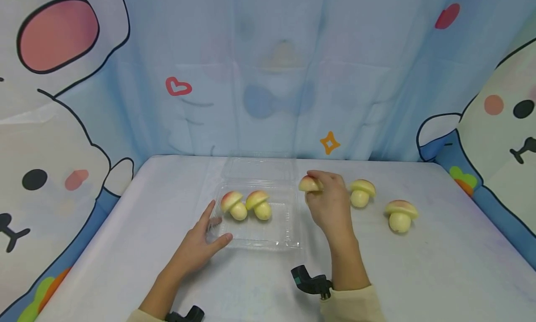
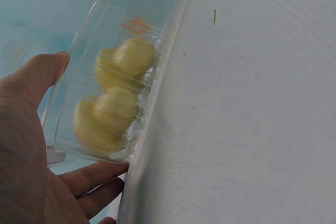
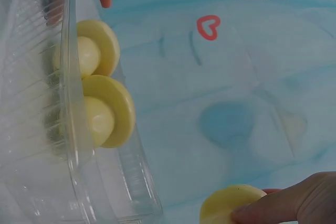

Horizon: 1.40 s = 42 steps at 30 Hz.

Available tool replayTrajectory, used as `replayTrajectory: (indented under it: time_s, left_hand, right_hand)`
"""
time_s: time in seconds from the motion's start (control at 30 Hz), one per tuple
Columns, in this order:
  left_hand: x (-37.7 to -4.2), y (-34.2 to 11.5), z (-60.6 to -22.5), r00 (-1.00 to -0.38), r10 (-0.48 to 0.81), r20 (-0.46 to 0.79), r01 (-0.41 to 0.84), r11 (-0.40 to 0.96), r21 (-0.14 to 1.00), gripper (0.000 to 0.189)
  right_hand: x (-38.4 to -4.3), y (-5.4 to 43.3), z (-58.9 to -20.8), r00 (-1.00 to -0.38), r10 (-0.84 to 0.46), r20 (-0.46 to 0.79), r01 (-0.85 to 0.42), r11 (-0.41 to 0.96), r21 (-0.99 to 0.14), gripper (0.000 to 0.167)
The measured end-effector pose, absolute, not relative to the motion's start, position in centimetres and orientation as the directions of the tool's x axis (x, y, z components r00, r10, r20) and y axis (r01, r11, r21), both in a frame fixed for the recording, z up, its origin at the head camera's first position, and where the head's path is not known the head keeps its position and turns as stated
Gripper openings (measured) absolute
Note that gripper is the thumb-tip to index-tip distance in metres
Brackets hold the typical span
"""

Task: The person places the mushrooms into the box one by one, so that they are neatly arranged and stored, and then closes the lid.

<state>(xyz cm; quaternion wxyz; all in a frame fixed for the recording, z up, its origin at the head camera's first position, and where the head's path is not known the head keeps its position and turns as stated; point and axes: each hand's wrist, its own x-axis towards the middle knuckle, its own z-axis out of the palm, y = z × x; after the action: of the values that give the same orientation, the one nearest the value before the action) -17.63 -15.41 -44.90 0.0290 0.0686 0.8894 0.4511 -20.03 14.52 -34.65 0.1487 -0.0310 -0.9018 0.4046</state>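
The left hand (image 1: 201,245) rests on the surface (image 1: 418,275) towards its near edge, fingers straight, its grip open, touching the left end of the clear tray (image 1: 259,236); two toy mushrooms (image 1: 247,205) lie inside the tray; the right hand (image 1: 328,203) pinches a third mushroom (image 1: 309,184) just beyond the tray's right end; two more mushrooms (image 1: 381,203) stand farther right; a cartoon curtain (image 1: 268,70) hangs behind the far edge.

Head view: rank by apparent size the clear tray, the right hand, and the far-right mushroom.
1. Clear tray, largest by far.
2. Right hand.
3. Far-right mushroom, smallest.
All sit at similar depth, so the order seems reliable.
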Motion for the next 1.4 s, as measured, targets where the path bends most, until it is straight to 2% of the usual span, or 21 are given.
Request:
replayTrajectory:
  time_s: [1.4]
  left_hand:
    - [-17.4,-15.5,-44.6,-0.987,0.159,0.022,0.113,0.59,0.799,0.096]
  right_hand:
    - [-20.8,11.2,-36.7,-0.965,0.074,0.252,-0.119,0.73,-0.673,0.048]
